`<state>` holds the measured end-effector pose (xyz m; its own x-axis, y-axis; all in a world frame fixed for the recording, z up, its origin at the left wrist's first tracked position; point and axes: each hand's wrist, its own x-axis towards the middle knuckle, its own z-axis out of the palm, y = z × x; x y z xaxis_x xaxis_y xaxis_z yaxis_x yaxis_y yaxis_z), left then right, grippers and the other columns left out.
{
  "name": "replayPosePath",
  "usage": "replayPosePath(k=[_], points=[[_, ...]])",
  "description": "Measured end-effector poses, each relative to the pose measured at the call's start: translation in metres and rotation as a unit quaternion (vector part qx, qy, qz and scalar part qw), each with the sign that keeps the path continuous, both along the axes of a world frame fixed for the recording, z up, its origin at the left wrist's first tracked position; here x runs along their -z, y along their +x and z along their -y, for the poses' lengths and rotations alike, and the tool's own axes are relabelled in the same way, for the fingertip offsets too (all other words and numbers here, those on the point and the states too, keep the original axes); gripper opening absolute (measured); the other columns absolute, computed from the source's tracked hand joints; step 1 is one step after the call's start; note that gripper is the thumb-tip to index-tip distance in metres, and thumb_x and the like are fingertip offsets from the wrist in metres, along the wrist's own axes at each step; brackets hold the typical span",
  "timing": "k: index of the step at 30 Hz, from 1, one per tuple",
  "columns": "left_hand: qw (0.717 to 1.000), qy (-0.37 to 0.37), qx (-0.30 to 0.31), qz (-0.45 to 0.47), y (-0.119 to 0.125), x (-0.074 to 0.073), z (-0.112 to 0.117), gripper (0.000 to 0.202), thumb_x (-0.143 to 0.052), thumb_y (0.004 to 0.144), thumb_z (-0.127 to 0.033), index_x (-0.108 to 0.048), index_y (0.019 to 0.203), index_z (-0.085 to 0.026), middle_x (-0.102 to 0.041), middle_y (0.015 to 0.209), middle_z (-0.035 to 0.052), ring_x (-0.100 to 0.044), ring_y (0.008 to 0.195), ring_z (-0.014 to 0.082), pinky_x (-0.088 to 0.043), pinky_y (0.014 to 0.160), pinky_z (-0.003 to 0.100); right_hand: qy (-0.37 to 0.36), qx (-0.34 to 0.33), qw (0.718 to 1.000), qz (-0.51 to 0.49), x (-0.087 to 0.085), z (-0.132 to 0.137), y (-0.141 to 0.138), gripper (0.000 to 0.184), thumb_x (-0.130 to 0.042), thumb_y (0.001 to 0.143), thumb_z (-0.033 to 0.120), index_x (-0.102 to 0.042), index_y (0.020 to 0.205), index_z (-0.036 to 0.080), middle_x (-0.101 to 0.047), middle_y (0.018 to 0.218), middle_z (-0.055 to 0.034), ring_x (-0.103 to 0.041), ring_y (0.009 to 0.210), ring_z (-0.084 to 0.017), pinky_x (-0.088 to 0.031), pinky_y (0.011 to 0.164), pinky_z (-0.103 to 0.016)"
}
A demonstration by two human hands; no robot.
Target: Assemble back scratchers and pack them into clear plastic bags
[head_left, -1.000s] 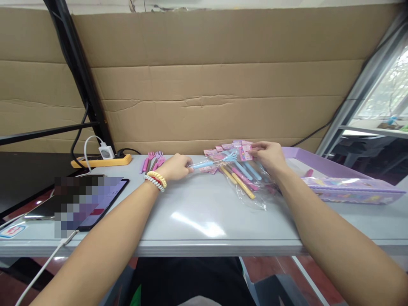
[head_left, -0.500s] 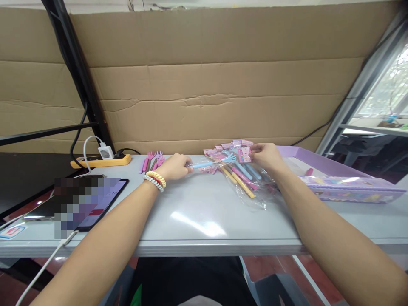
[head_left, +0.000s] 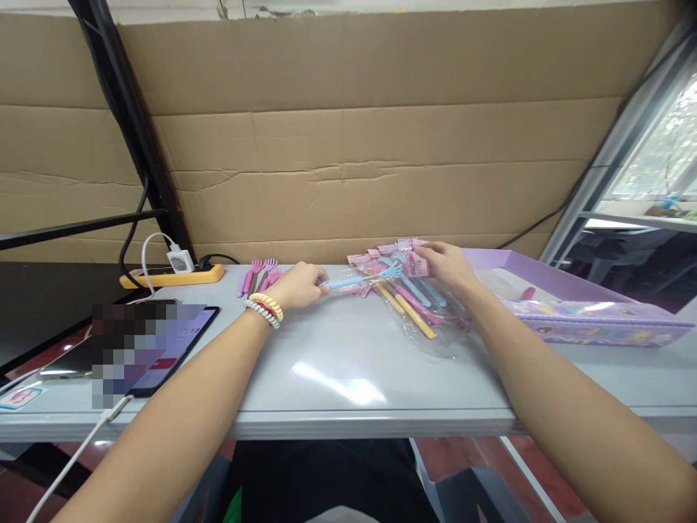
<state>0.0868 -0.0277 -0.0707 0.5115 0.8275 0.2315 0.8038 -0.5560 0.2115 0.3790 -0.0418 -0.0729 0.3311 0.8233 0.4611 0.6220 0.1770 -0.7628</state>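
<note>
My left hand (head_left: 300,285) is closed on the handle end of a blue claw-headed stick (head_left: 359,279) lying across the grey table (head_left: 337,363). My right hand (head_left: 445,263) pinches a pink card tag (head_left: 418,264) at the top of a pile of packaged sticks (head_left: 417,301), blue, pink and yellow, in clear plastic bags. The blue stick's claw head points at that tag. A few loose pink and purple sticks (head_left: 260,274) lie just left of my left hand.
A purple printed box (head_left: 588,319) lies at the right. A tablet (head_left: 147,349) with a white cable sits at the left front. An orange power strip (head_left: 174,274) with a white charger rests against the cardboard wall (head_left: 348,145). A black post (head_left: 131,123) stands at the left.
My right hand has slid slightly left and back over the pile's tags. My left hand and the blue stick have stayed in place.
</note>
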Motion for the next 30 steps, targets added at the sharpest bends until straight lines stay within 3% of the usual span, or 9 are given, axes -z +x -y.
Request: replayPosePath(k=[5, 8, 12, 23, 30], points=[[1.0, 0.001, 0.0, 0.004, 0.0, 0.0, 0.001, 0.022, -0.051, 0.076, -0.032, -0.067, 0.083, -0.019, -0.068, 0.08, 0.0038, -0.059, 0.069, 0.0164, -0.039, 0.056, 0.026, -0.023, -0.016, 0.998, -0.051, 0.001, -0.007, 0.004, 0.033, -0.047, 0.074, 0.029, -0.066, 0.095, 0.012, -0.064, 0.078, -0.0056, -0.056, 0.069, -0.016, -0.043, 0.063, -0.027], [1.0, 0.002, 0.0, 0.003, 0.0, 0.0, 0.0, 0.022, -0.051, 0.076, -0.032, -0.067, 0.084, -0.019, -0.068, 0.079, 0.0037, -0.059, 0.069, 0.0165, -0.039, 0.056, 0.025, -0.053, -0.001, 0.998, 0.025, 0.0, 0.0, 0.0, 0.039, -0.054, 0.066, 0.021, -0.066, 0.102, 0.015, -0.06, 0.07, -0.0008, -0.049, 0.059, -0.012, -0.039, 0.057, -0.025], [1.0, 0.007, 0.003, -0.003, -0.001, 0.001, -0.001, 0.022, -0.051, 0.076, -0.033, -0.067, 0.083, -0.019, -0.068, 0.078, 0.0033, -0.059, 0.068, 0.0163, -0.038, 0.055, 0.025, -0.058, 0.03, 0.992, 0.11, -0.003, 0.009, -0.003, 0.032, -0.056, 0.063, 0.02, -0.07, 0.092, 0.015, -0.058, 0.063, 0.0001, -0.046, 0.054, -0.012, -0.035, 0.053, -0.024], [1.0, 0.012, 0.009, 0.006, 0.0, 0.001, -0.002, 0.022, -0.051, 0.078, -0.032, -0.067, 0.084, -0.019, -0.068, 0.077, 0.0028, -0.059, 0.067, 0.0157, -0.04, 0.057, 0.026, -0.009, 0.048, 0.997, 0.06, -0.001, 0.007, 0.0, 0.027, -0.061, 0.063, 0.026, -0.069, 0.087, 0.015, -0.063, 0.069, -0.0024, -0.049, 0.057, -0.013, -0.038, 0.055, -0.025], [1.0, 0.011, 0.008, 0.011, -0.001, 0.001, -0.002, 0.02, -0.051, 0.077, -0.031, -0.066, 0.082, -0.019, -0.068, 0.077, 0.0028, -0.059, 0.067, 0.0153, -0.038, 0.056, 0.025, 0.01, 0.036, 0.998, 0.06, 0.002, 0.005, 0.001, 0.049, -0.067, 0.06, 0.039, -0.065, 0.102, 0.012, -0.062, 0.08, -0.0047, -0.052, 0.066, -0.014, -0.04, 0.059, -0.025]])
